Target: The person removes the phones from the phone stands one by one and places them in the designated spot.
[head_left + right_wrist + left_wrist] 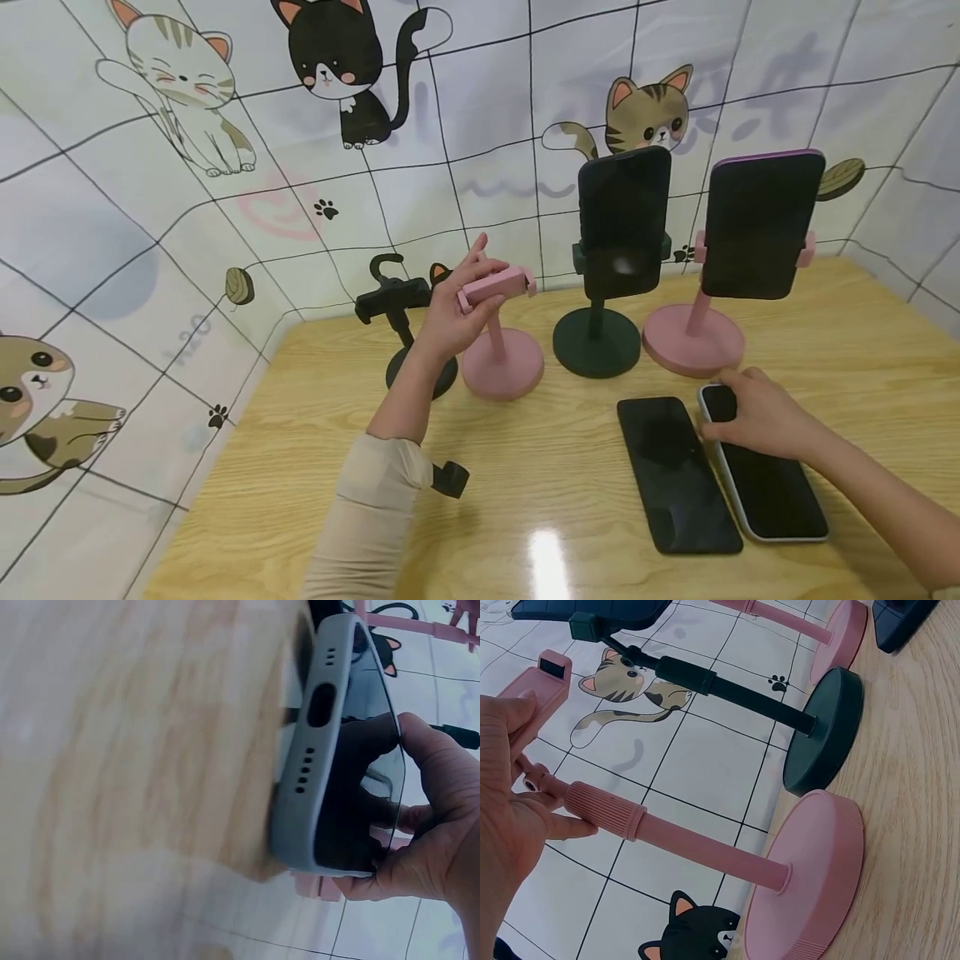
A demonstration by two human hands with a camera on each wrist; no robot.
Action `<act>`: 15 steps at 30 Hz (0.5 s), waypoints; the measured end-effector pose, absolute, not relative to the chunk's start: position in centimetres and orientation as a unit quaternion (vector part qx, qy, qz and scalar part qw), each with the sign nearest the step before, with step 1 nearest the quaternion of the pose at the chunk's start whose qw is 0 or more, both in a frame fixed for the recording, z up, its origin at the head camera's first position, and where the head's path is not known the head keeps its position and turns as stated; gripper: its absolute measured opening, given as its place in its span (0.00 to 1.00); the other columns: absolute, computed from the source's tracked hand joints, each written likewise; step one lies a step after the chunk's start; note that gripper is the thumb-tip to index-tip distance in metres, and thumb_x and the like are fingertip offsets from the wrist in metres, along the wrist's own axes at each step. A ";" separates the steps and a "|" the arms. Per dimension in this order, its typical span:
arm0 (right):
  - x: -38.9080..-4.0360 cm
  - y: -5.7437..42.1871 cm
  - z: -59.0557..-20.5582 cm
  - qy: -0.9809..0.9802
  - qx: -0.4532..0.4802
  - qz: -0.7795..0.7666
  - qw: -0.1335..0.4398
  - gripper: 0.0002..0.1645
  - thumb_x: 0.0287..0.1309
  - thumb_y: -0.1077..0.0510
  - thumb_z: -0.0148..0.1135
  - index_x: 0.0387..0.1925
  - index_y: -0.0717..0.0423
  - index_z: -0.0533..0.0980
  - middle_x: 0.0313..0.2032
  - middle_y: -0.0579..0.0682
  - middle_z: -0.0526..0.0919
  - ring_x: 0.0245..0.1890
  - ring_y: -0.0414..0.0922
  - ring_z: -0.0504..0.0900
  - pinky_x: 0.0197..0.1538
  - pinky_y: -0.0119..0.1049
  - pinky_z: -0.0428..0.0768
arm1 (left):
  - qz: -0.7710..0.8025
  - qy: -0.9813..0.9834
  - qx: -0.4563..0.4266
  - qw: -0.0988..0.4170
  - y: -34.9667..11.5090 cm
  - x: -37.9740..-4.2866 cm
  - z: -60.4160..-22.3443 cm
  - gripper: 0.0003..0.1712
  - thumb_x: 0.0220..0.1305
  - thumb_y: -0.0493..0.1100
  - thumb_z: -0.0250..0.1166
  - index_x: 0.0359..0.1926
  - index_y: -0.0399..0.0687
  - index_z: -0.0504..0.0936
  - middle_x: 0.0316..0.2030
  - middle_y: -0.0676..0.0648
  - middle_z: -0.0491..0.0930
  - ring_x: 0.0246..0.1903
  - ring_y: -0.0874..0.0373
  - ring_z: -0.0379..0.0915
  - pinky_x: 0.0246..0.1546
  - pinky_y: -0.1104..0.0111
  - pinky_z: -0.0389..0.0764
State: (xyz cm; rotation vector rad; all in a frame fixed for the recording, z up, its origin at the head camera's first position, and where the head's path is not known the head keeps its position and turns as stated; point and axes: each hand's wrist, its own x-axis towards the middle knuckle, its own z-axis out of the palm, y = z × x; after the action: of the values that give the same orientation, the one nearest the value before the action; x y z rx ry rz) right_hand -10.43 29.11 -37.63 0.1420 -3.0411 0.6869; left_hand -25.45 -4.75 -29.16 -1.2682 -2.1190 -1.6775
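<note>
The left hand [455, 312] grips the crosswise cradle [495, 286] of an upright pink phone stand [705, 849]; the left wrist view alone shows its ribbed collar [604, 810]. The right hand [768, 412] pinches the far end of a pale-cased smartphone [780, 496] on the bench [540, 467], long axis running away and leftward; the right wrist view alone reveals its charging port [322, 705].

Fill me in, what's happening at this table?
Someone's left hand pinches the holder of a phoneless pink phone stand. Their right hand grips the far end of a pale-cased smartphone, beside a black smartphone lying on the wooden table. A dark green phone stand and a second pink phone stand each hold a phone; the black phone stand has none.
</note>
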 end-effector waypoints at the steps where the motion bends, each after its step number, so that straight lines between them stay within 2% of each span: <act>1: -10.5 29.1 -37.8 -0.975 0.046 0.219 0.010 0.42 0.33 0.46 0.72 0.44 0.73 0.69 0.35 0.67 0.72 0.34 0.57 0.71 0.31 0.49 0.73 | -0.561 -0.708 -0.421 0.076 -4.7 -25.4 -29.1 0.20 0.57 0.30 0.60 0.52 0.35 0.73 0.68 0.51 0.49 0.66 0.56 0.45 0.54 0.58 0.68; 5: -10.8 29.1 -38.3 -0.977 0.050 0.209 0.009 0.42 0.33 0.46 0.73 0.43 0.74 0.69 0.36 0.68 0.72 0.34 0.60 0.72 0.32 0.52 0.72 | -0.569 -0.710 -0.409 0.069 -4.6 -25.2 -29.1 0.21 0.57 0.30 0.60 0.54 0.35 0.72 0.68 0.51 0.49 0.66 0.59 0.45 0.55 0.60 0.66; 11: -11.1 29.0 -38.8 -0.979 0.054 0.198 0.009 0.39 0.36 0.47 0.71 0.42 0.75 0.71 0.33 0.65 0.74 0.36 0.61 0.70 0.36 0.58 0.65 | -0.571 -0.723 -0.382 0.065 -4.7 -25.2 -29.1 0.26 0.57 0.31 0.61 0.58 0.38 0.70 0.68 0.52 0.49 0.65 0.60 0.48 0.58 0.62 0.64; 15: -11.2 28.9 -39.0 -0.979 0.051 0.196 0.006 0.37 0.38 0.47 0.70 0.41 0.74 0.71 0.33 0.63 0.75 0.37 0.60 0.69 0.36 0.58 0.62 | -0.570 -0.728 -0.376 0.066 -4.7 -25.2 -29.1 0.27 0.57 0.32 0.61 0.59 0.40 0.69 0.68 0.51 0.49 0.65 0.60 0.49 0.59 0.62 0.62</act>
State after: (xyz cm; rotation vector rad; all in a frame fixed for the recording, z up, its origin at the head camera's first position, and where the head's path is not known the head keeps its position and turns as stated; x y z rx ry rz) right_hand -11.17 28.93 -39.02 0.1603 -3.0643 0.6123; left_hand -25.19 -4.70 -29.09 -1.1331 -2.1949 -1.7195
